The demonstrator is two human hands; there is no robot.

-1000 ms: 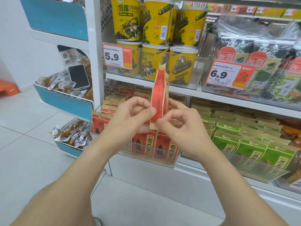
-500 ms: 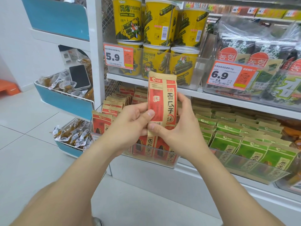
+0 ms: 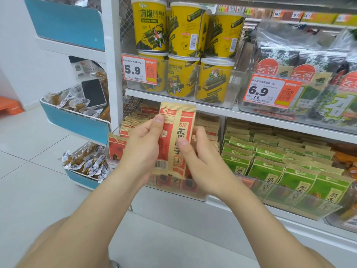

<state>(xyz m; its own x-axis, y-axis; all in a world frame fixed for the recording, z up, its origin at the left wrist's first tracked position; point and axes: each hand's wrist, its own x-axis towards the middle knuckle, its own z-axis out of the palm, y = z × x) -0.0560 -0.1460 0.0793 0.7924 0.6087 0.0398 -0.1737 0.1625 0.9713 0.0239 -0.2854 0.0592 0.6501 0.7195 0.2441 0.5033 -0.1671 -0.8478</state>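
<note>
Packet in red and tan stands upright in the air before the left end of the lower shelf, its top just under the front edge of the upper shelf; left hand grips its left side, thumb on the front, fingers behind; right hand pinches its right side likewise. Behind it, like packets fill a clear bin; green packets sit just beside; yellow tubs stand above.
</note>
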